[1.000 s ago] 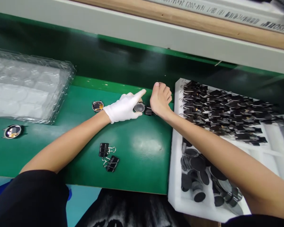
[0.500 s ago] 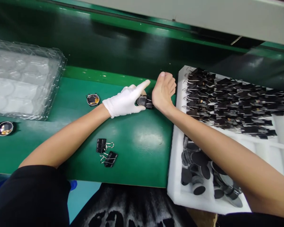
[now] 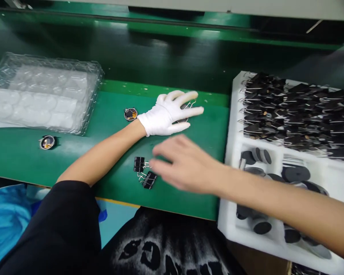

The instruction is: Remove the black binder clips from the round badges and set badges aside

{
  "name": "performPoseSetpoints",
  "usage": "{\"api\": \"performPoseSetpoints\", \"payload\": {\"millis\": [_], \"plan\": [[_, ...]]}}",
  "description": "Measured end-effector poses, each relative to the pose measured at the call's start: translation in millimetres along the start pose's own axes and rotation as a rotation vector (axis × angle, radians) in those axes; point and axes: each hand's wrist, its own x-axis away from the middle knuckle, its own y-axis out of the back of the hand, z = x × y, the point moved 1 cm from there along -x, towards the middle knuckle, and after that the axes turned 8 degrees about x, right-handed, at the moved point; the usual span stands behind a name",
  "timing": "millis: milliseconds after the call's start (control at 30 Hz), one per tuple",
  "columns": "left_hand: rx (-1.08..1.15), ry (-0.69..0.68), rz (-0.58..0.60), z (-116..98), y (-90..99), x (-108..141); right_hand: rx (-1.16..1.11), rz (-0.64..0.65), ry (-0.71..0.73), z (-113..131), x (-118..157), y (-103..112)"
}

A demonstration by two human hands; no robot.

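Note:
My left hand (image 3: 173,111), in a white glove, lies with its fingers spread over a round dark piece (image 3: 183,106) on the green table (image 3: 200,152). Wire handles of a binder clip (image 3: 192,103) stick out between those fingers; the rest of that clip is hidden. My bare right hand (image 3: 186,164), blurred, hovers with thumb and forefinger apart by two black binder clips, an upper one (image 3: 139,164) and a lower one (image 3: 149,179). Just left of the glove's cuff lies an opened watch case (image 3: 130,114).
Another watch case (image 3: 47,142) lies farther left, below stacked clear plastic trays (image 3: 87,99). To the right, a white foam tray (image 3: 231,152) holds rows of binder clips (image 3: 301,110) and compartments of dark round discs (image 3: 262,228). A green wall (image 3: 160,57) rises behind.
My right hand has left the clipped piece and come down and left to the loose binder clips. My left hand's fingers have spread over the piece. The view has shifted.

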Motion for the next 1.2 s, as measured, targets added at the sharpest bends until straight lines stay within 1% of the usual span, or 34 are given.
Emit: {"api": "performPoseSetpoints", "payload": {"millis": [33,67,100,167,233,300,367,400,467,567,633,667,767,833,900,967,1033,1100,1200], "plan": [[-0.009,-0.041,0.039,0,1.4,1,-0.025,0.008,0.12,17,0,-7],[-0.016,-0.051,0.059,1,2.4,1,-0.043,0.004,0.171,31,-2,-13],[-0.019,-0.036,0.056,1,2.9,1,-0.053,-0.006,0.16,41,-5,-19],[-0.03,0.011,0.017,1,2.6,1,-0.061,0.025,0.047,47,-15,-27],[-0.044,0.059,-0.031,3,2.1,1,-0.062,0.113,-0.029,39,-26,-28],[-0.053,0.105,-0.099,8,3.7,1,-0.06,0.205,-0.045,23,-31,-24],[-0.05,0.123,-0.165,15,8.0,1,-0.045,0.259,-0.061,6,-29,-21],[-0.044,0.113,-0.177,20,10.7,0,-0.042,0.272,-0.072,0,-27,-20],[-0.028,0.069,-0.135,28,15.8,0,-0.057,0.273,-0.111,-6,-21,-22],[-0.016,0.035,-0.031,36,19.5,0,-0.122,0.233,-0.231,0,-21,-29],[-0.028,0.057,-0.007,38,18.9,0,-0.159,0.214,-0.313,7,-29,-35],[-0.039,0.069,-0.006,38,18.0,0,-0.169,0.212,-0.33,10,-34,-37],[-0.076,0.079,-0.016,39,14.9,1,-0.145,0.231,-0.289,16,-51,-40],[-0.092,0.087,-0.031,40,14.1,2,-0.107,0.249,-0.248,14,-55,-38],[-0.087,0.112,-0.043,42,14.5,3,-0.042,0.256,-0.245,6,-48,-29],[-0.043,0.149,-0.051,42,15.1,3,0.084,0.241,-0.27,-10,-33,-16],[0.038,0.182,-0.074,43,15.6,3,0.255,0.233,-0.295,-33,-12,-1],[0.126,0.191,-0.108,42,15.5,1,0.411,0.25,-0.281,-60,9,11],[0.205,0.165,-0.124,38,14.3,0,0.52,0.269,-0.194,-94,33,13]]}}
